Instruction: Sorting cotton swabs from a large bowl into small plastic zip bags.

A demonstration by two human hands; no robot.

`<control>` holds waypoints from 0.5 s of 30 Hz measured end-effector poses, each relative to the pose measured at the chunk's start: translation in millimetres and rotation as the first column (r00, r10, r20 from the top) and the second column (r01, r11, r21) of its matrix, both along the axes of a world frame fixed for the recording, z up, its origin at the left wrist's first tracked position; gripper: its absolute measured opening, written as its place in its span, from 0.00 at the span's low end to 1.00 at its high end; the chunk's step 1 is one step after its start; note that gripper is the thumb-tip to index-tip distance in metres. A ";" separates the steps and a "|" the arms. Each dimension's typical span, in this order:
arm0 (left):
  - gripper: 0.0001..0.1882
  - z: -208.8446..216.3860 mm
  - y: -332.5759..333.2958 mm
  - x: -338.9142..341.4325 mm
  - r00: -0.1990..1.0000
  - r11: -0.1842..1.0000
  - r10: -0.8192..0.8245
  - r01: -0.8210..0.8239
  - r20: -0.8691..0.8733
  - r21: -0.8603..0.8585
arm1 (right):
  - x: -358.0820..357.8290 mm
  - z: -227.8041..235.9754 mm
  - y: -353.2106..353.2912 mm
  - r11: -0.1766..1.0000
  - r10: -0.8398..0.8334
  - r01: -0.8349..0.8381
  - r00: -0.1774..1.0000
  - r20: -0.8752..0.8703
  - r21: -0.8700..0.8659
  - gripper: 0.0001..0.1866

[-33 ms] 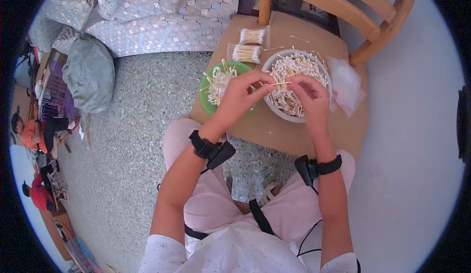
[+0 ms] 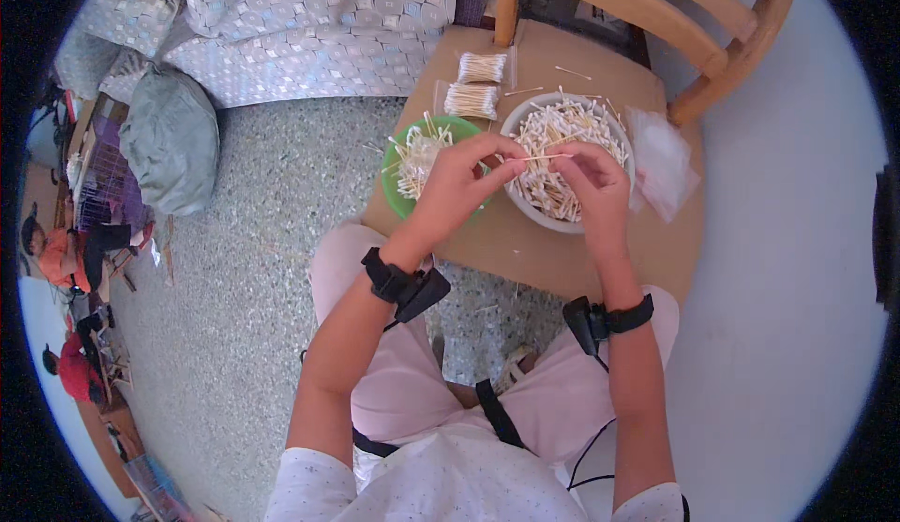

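Observation:
Both of my hands hold a single cotton swab (image 2: 540,158) between them, level above the white bowl (image 2: 515,198) of loose swabs. My left hand (image 2: 459,177) pinches one end, thumb and forefinger closed. At the other end, my right hand (image 2: 596,182) grips it in a closed pinch. Loose cotton swabs (image 2: 565,128) fill the white bowl in a heap. Left of it, partly hidden behind my left hand, stands a green bowl (image 2: 394,196) with swabs and some clear plastic in it.
Bowls stand on a wooden chair's tan seat (image 2: 544,264). Behind them lie two clear bags of swabs (image 2: 472,101); more flat plastic bags (image 2: 664,164) lie at right. The chair's backrest (image 2: 628,1) rises behind. Two people (image 2: 67,259) sit far left. A grey-green bag (image 2: 169,142) stands by the bed.

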State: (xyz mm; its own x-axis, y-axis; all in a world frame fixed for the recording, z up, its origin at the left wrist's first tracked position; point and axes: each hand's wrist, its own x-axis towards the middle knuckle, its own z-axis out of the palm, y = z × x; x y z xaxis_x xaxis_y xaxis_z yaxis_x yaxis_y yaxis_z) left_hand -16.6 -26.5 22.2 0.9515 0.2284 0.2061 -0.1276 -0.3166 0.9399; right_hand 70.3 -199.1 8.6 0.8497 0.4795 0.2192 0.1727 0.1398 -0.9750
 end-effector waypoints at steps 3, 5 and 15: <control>0.07 -0.6 -1.4 0.0 0.998 0.999 0.029 -0.030 0.049 0.028 | -1.2 -0.9 0.2 0.995 0.062 -0.055 0.996 -0.070 0.087 0.08; 0.06 -2.6 -0.5 1.7 0.996 0.997 0.052 -0.056 0.066 0.057 | -2.2 0.4 0.0 0.993 0.093 -0.092 0.995 -0.018 0.078 0.07; 0.17 4.0 23.7 -3.1 0.981 0.952 0.015 -0.074 0.194 0.298 | -11.7 4.5 3.4 0.997 0.060 -0.058 0.998 0.023 -0.057 0.10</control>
